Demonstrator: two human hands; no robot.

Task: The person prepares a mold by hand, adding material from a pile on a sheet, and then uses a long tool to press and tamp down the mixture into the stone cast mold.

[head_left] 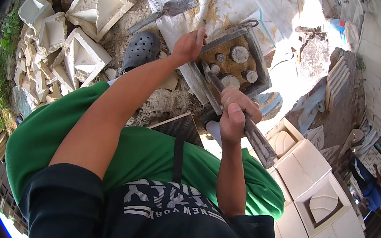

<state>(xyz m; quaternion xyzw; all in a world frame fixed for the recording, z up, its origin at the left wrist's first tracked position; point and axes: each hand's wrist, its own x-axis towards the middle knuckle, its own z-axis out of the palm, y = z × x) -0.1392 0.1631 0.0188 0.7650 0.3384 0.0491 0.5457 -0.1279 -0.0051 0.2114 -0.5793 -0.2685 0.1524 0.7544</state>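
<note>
My right hand (238, 111) is wrapped around a grey, worn bar-shaped ramming tool (259, 141). The tool slants from its broad end near my knee to a narrow end over the left side of a metal-framed moulding box (262, 90). Packed brown sand (236, 70) fills the box, and several round grey-white plugs (239, 54) stand in it. Beside the box's far left corner is my left hand (189, 45), its fingers curled closed; what they hold, if anything, is hidden.
A flat trowel-like shovel (180, 5) lies on a sandy white sheet (221, 9). Broken white moulds (97, 7) pile up at left. Pale square blocks (309, 168) are stacked at right, near a white bucket (348, 36). Another person (372, 191) is at far right.
</note>
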